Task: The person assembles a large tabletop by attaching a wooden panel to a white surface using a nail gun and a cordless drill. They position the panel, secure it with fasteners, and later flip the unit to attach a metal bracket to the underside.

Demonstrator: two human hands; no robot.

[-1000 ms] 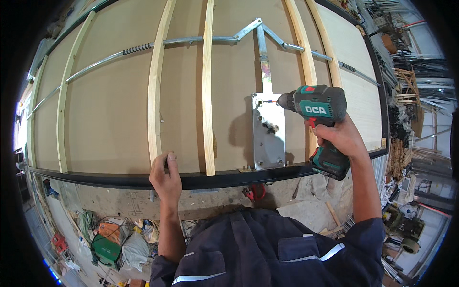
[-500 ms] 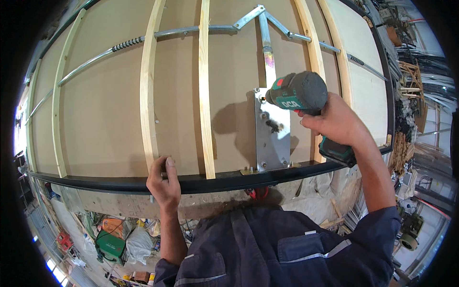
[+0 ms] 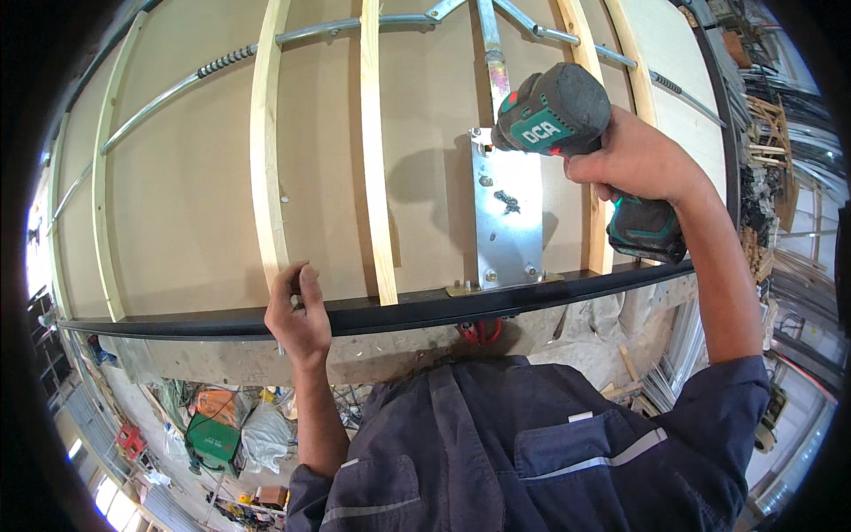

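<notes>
My right hand (image 3: 643, 160) is wrapped round the grip of a green and black cordless impact driver (image 3: 567, 115). Its nose points left at the upper end of a shiny metal plate (image 3: 514, 226), by a bolt there; the exact contact is hidden. Several bolts and a dark patch show on the plate. My left hand (image 3: 300, 315) is by the black frame edge (image 3: 390, 316), at the near end of a wooden slat (image 3: 269, 151). Its fingers are curled with the thumb raised. A small silvery end shows below it, but what it holds is unclear.
Other wooden slats (image 3: 376, 168) cross the brown panel (image 3: 328, 177). A jointed metal rod linkage (image 3: 355, 27) runs across its far part. Below the frame lie a red tool (image 3: 480, 332), a green box (image 3: 213, 442) and plastic bags. Metal lengths are stacked at right.
The panel and plate sit slightly higher in view. The driver has shifted up a little with my right hand, its nose still at the plate's upper end. My left hand keeps its place by the frame.
</notes>
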